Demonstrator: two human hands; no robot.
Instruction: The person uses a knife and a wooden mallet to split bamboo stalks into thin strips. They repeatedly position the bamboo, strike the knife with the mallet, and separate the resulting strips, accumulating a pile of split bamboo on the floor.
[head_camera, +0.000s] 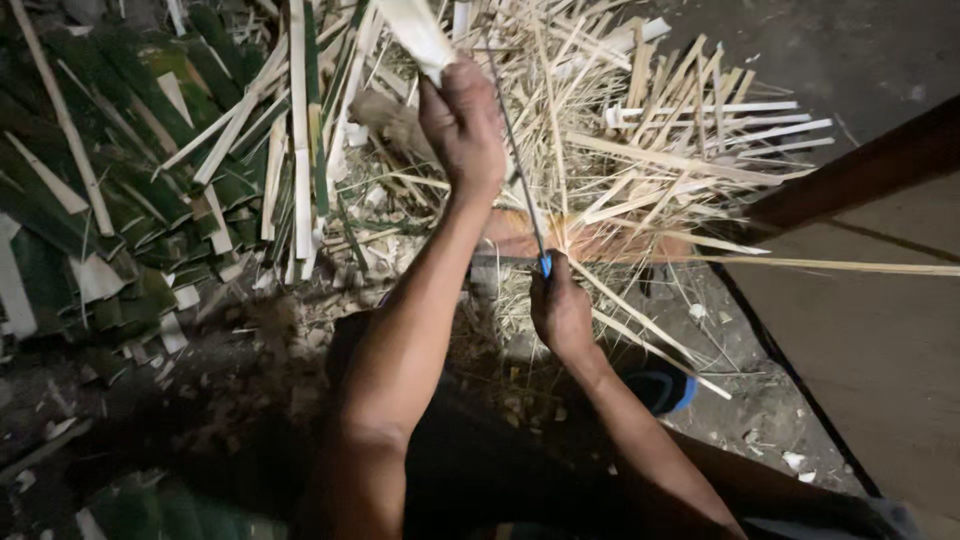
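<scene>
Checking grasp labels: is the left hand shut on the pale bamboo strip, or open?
Shut. The left hand has its fingers curled round the pale bamboo strip, which sticks out above the fist.

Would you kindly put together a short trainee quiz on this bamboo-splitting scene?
1. True or false: the left hand grips a pale bamboo strip above a pile of split bamboo strips.
2. Which hand holds the knife handle? A) left hand B) right hand C) neither
3. Fill in: the heap of bamboo pieces at the far left of the view is mostly ____ in colour.

Key: 1 true; 2 B; 3 green.
</scene>
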